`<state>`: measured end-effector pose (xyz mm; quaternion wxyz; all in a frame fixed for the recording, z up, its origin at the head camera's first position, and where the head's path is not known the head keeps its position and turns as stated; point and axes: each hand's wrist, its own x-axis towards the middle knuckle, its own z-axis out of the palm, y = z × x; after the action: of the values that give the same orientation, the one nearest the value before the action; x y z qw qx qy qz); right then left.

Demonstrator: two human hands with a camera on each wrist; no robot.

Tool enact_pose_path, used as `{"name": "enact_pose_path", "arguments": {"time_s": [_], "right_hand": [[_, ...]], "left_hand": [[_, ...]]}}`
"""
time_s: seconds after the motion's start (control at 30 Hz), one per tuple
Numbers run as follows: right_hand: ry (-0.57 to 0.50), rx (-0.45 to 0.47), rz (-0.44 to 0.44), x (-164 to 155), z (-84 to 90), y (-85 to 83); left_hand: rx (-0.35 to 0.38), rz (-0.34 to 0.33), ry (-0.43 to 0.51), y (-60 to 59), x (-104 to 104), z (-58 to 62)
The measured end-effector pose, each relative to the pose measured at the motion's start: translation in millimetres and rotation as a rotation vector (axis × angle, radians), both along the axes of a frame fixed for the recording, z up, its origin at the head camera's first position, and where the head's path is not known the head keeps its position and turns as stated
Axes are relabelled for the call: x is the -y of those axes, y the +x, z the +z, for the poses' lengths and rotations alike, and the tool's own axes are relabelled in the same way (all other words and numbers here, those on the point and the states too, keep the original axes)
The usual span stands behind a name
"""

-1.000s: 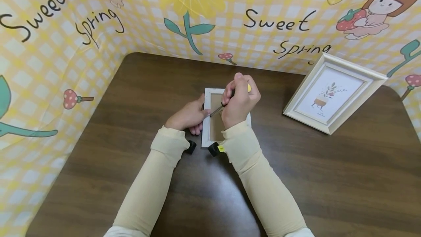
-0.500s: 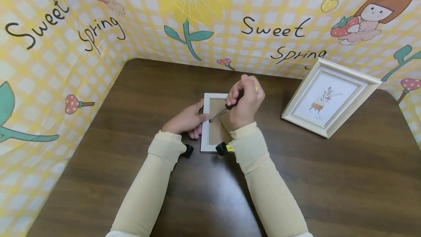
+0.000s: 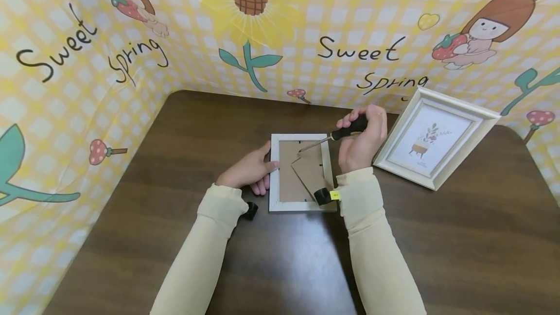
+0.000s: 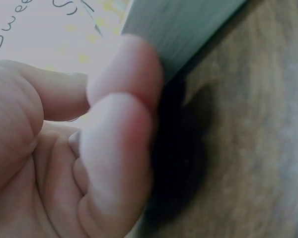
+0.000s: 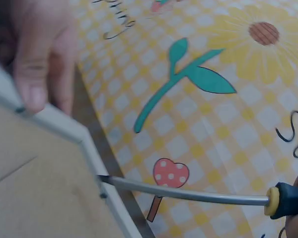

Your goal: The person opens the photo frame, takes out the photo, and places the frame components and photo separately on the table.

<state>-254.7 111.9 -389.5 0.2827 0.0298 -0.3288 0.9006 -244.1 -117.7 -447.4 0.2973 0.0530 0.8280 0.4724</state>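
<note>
We pin the face-down frame (image 3: 302, 172) at table centre, left hand (image 3: 249, 169) fingers pressing flat on its left rail. Right hand (image 3: 363, 140) clenches the screwdriver (image 3: 337, 136), whose tip meets the frame's top inner edge. Best kept shallow, levering gently at the tab. Its long axis runs right-to-left, tip pointing left and slightly down.
</note>
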Motion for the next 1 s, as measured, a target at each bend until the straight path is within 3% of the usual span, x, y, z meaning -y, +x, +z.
{"name": "enact_pose_path", "arguments": {"time_s": [0.13,0.23,0.33,0.47,0.57,0.7,0.77,0.9,1.0], "right_hand": [[0.104,-0.066,0.018,8.2,-4.8,6.5],[0.358,-0.115,0.027,13.7,-11.9,19.0],[0.79,-0.152,0.004,12.2,-17.6,38.0],[1.423,-0.234,-0.146,5.9,-17.5,69.0],[1.703,-0.29,-0.244,2.7,-16.1,88.4],[1.881,-0.243,-0.266,0.1,-17.8,107.5],[1.936,-0.174,-0.251,0.4,-19.6,115.2],[1.992,-0.04,-0.229,2.8,-22.1,125.2],[1.993,-0.004,-0.217,4.4,-23.0,125.8]], "left_hand": [[0.013,0.004,0.013,3.0,0.1,1.1],[0.021,0.008,0.019,6.8,0.3,1.1],[0.02,0.016,0.014,10.8,-0.4,-0.2],[0.002,0.014,-0.055,11.9,-2.4,0.8],[-0.091,0.011,-0.182,6.2,-4.2,5.8],[-0.294,0.02,-0.326,-5.2,-10.0,13.2],[-0.353,0.025,-0.362,-10.0,-14.5,14.5],[-0.37,0.031,-0.401,-18.4,-24.4,11.8],[-0.391,0.046,-0.416,-23.2,-30.0,10.0]]}}
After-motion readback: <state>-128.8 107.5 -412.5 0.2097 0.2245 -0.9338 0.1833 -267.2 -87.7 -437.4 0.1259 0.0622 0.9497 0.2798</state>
